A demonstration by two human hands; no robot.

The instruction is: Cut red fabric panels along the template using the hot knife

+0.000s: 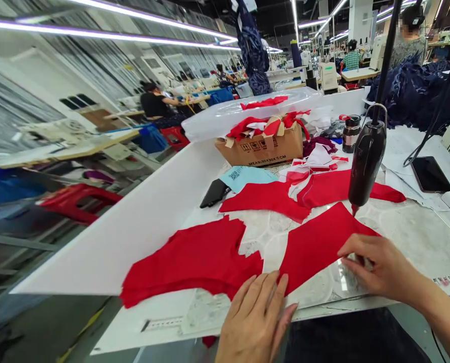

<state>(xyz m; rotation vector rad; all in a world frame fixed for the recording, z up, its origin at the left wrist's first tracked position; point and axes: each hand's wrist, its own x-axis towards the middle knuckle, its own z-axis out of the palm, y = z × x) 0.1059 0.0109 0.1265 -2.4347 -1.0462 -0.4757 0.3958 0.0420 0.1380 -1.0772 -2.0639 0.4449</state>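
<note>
Two bare hands work low over a white counter (124, 330) covered with flat red cloth. The left grip (253, 317) lies palm down, fingers extended and slightly spread, holding nothing; its fingertips rest where two cloths nearly meet, probably to keep them from sliding. The right grip (379, 264) is curled, thumb and forefinger close together at the near edge of the right-hand red piece (319, 247); I cannot tell whether that edge is pinched between them. This piece stretches between the two grips and runs on beyond the right one. The larger left-hand red piece (194, 257) spreads out to the left of the left grip, laid flat, perhaps so its notched edge stays easy to see.

Just beyond the right grip hangs a black tool (366, 156), its red tip pointing down over the cloth (whether it touches is unclear). Hung from above, it seems meant to stay within reach without taking up counter space. Farther past both grips, a cardboard box (262, 149) gathers loose red and white cloth, likely keeping it off the flat pieces. A dark phone (431, 175) lies beyond the right grip, farther to the right, apart from the cloth.
</note>
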